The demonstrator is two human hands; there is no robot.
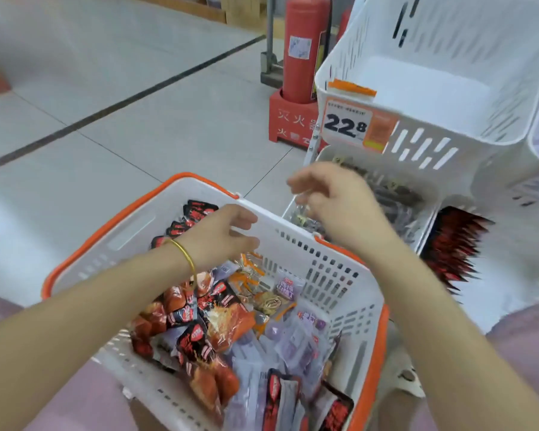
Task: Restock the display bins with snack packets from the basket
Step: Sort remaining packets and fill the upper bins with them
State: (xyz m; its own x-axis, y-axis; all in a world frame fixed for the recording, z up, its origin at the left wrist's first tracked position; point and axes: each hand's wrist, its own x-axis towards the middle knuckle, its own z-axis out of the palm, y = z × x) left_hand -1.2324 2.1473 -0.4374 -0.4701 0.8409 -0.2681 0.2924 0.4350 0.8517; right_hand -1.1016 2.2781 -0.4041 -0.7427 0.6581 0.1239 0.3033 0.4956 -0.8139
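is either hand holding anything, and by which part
Left hand holds nothing, fingers loosely curled over the basket. Right hand is blurred above the bin of dark packets; whether its fingers pinch anything cannot be told.

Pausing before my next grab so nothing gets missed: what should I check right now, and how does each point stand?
1. Basket holds snack packets: ok.
2. Left hand free, above the basket: ok.
3. Right hand empty: cannot tell, blurred over the dark-packet bin.
4. Top bin with 22.8 tag stocked: not ok, empty.
5. Red-black packet bin stocked: ok.
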